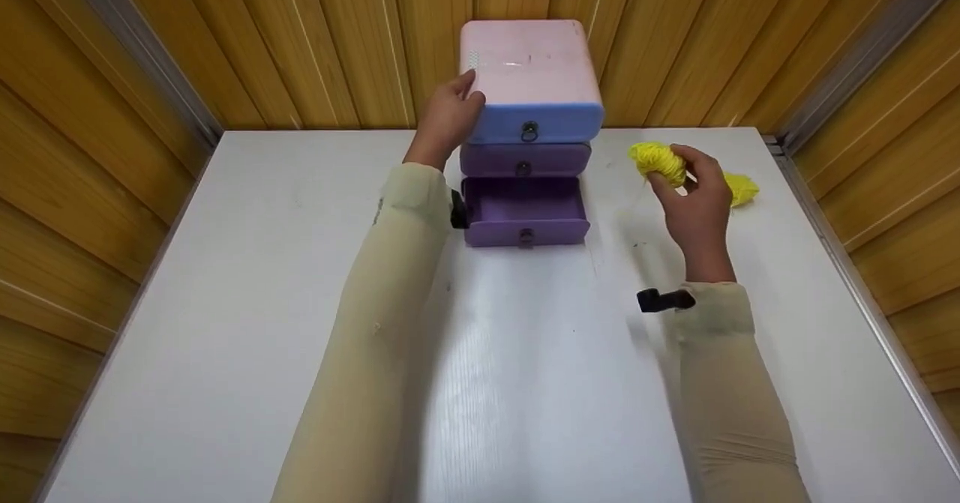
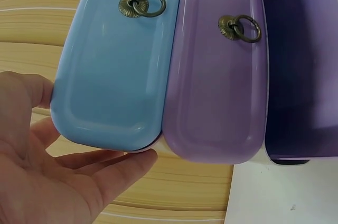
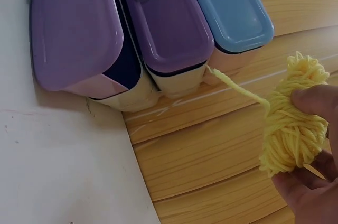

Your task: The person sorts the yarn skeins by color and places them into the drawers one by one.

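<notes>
A small three-drawer cabinet with a pink top stands at the back of the table. Its upper drawer front is blue and its middle one purple, both pushed in. The purple bottom drawer is pulled out, with nothing visible inside. My left hand grips the cabinet's upper left corner, thumb on top and fingers along the side. To the right, my right hand holds a bundle of yellow yarn above the table, pinched between thumb and fingers. A loose strand trails from it towards the cabinet.
A second yellow yarn bundle lies on the white table behind my right hand, partly hidden by it. Wood-patterned panels rise behind the cabinet and along both sides. Ring pulls hang on the drawer fronts.
</notes>
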{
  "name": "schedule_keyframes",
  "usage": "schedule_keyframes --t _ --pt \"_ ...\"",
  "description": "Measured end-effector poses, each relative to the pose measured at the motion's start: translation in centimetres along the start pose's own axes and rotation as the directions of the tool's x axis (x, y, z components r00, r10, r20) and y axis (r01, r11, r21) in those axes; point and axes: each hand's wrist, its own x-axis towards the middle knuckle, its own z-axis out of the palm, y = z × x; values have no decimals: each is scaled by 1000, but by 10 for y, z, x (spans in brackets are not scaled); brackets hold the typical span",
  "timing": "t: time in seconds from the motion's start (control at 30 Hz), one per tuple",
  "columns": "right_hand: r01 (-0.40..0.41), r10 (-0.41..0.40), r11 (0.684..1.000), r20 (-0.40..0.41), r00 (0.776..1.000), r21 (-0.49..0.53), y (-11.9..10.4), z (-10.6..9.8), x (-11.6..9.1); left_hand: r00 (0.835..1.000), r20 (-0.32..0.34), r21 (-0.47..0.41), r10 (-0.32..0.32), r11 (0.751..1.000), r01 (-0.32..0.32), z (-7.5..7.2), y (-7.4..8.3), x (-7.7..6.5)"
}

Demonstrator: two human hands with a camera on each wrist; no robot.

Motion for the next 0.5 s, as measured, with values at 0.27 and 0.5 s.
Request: schedule_keyframes --t 0.27,0.5 --pt "103 -102 994 26 994 -21 -4 14 -2 1000 -10 9 7 1000 -7 4 -2 -1" --pt "185 -185 983 35 982 -3 -3 27 -2 999 -16 23 32 999 -32 5 -1 -2"
